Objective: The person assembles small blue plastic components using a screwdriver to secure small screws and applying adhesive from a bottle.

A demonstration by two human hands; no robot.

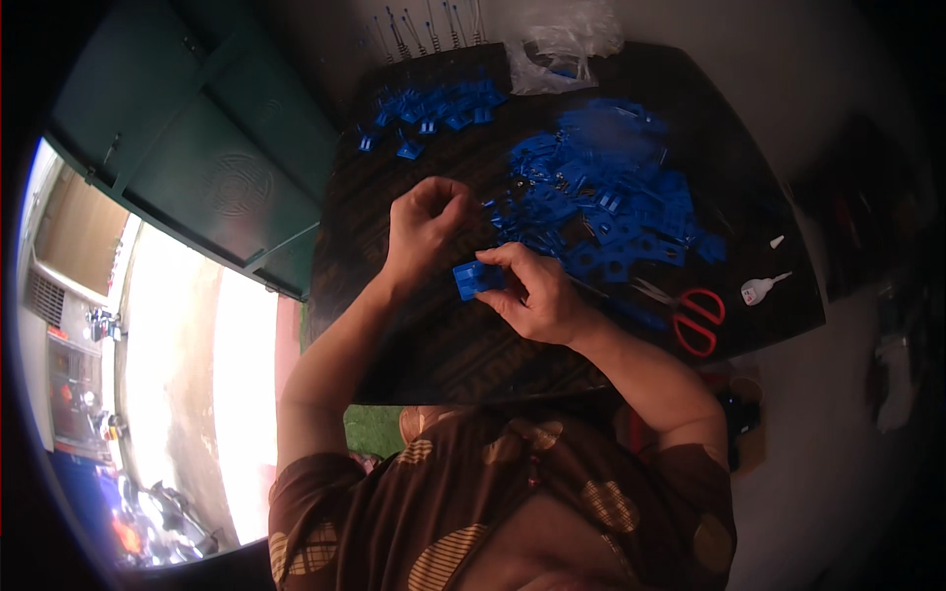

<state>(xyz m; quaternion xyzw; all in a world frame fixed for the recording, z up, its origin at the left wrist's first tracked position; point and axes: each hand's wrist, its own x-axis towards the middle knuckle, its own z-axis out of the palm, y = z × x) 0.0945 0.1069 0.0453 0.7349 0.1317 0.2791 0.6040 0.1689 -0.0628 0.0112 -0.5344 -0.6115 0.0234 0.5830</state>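
Note:
Between the thumb and fingers of my right hand (537,295) is a small blue plastic piece (467,282), held above the dark table. My left hand (426,225) is up and to the left of it, its fingers curled together. Whatever the left fingers may pinch is hidden or too small to name. Just beyond my right hand lies a large heap of blue plastic parts (641,202), some with round holes, mixed with small metal bits. Farther off, at the back left, is a smaller pile of similar blue pieces (443,103).
Red-handled scissors (697,320) lie right of my right forearm. Beyond them are a small white bottle with a thin nozzle (757,291) and a white cap (777,241). A clear plastic bag (557,59) sits at the table's (414,345) back edge. Green metal doors (236,167) stand to the left.

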